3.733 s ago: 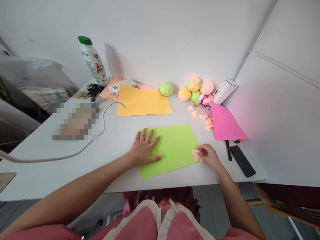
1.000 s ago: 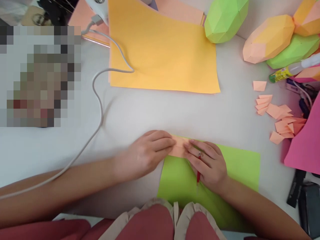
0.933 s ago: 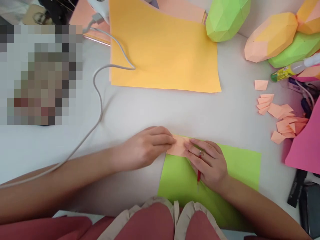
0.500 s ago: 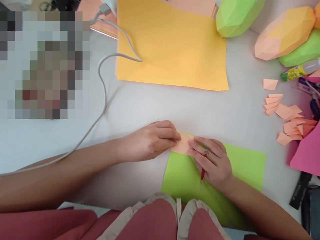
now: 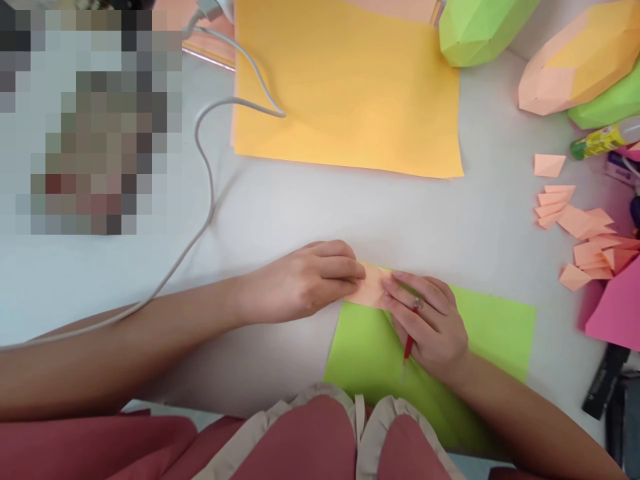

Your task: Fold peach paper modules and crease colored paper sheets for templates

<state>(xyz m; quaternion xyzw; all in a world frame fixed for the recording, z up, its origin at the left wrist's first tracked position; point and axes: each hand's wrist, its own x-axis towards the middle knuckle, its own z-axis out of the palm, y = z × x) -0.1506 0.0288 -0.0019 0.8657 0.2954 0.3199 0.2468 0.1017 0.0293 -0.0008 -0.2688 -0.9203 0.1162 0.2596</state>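
A small strip of peach paper [image 5: 373, 288] lies between my two hands, over the upper left edge of a green sheet [image 5: 493, 333]. My left hand [image 5: 320, 280] pinches the strip's left end, fingertips pressed together. The fingers of my right hand [image 5: 430, 323] close on its right end. A thin red tool [image 5: 409, 345] is also tucked in my right hand, its pale tip pointing down toward the green sheet. A ring is on one right finger.
Orange-yellow sheets [image 5: 350, 93] lie at the top, a grey cable [image 5: 211, 193] crossing them and my left forearm. At right are folded peach pieces [image 5: 593, 250], a glue tube [image 5: 597, 141], faceted paper shapes [image 5: 575, 60], pink paper [image 5: 617, 307] and a black box [image 5: 606, 380].
The view has shifted slightly, so the things at the right sit a little further right. Both hands keep the same grip on the peach strip.
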